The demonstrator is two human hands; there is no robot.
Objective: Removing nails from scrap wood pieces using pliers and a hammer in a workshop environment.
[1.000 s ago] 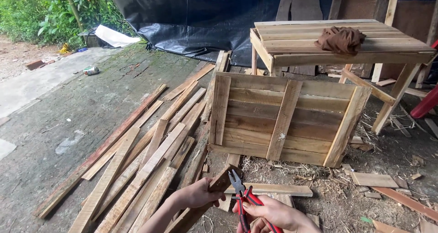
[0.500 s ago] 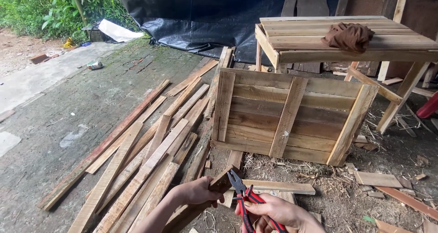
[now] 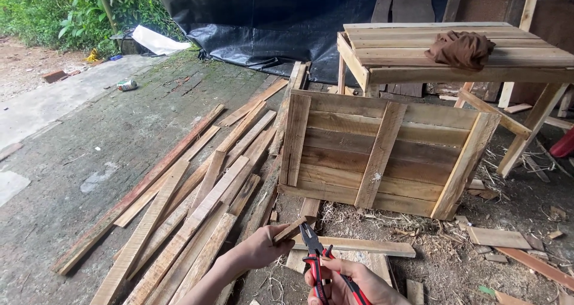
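Note:
My left hand [image 3: 261,249] grips the end of a short wooden slat [image 3: 290,230], held tilted just above the ground. Red-and-black-handled pliers [image 3: 315,258] are in my right hand [image 3: 353,281], jaws pointing up and a little apart, right beside the slat's raised end. Whether the jaws touch the wood I cannot tell. Both hands are at the bottom middle of the head view, in front of a wooden crate panel [image 3: 382,152] standing on its edge.
Several long planks [image 3: 197,191] lie in a pile on the left. A flat board [image 3: 359,245] lies beyond my hands amid wood scraps and shavings. A wooden table [image 3: 454,57] with a brown cloth [image 3: 461,48] stands behind the crate; black tarpaulin [image 3: 269,24] hangs further back.
The slat in my left hand has turned, now showing a thinner edge, and sits slightly lower. The pliers stay next to its end. The view has shifted a little.

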